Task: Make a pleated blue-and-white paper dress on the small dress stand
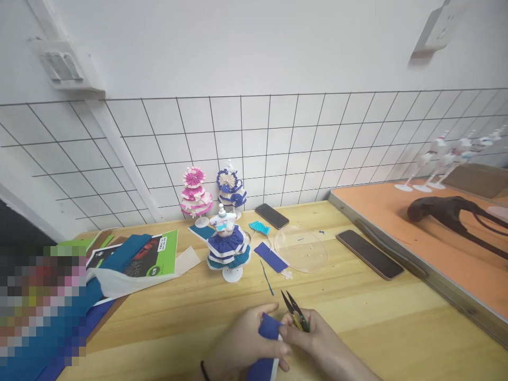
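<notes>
Near the table's front edge, my left hand [242,336] is closed on a blue and white crepe paper strip [263,369], its thumb and fingers on either side. My right hand [313,338] holds small thread snips [296,310] with the blades parted and pointing away from me. Its fingertips also touch the upper edge of the strip. Beyond my hands stands a miniature dress form [229,243] with a ruffled blue, white and teal paper skirt. A thin blue paper scrap [267,279] lies just ahead of the snips.
Behind stand a pink dress form [196,196] and a blue-and-white one [232,190]. A clear round plate [301,248], a blue paper piece [272,256] and two phones [369,254] [272,216] lie around. Papers and a book [164,256] are at left; a raised orange board [448,254] at right.
</notes>
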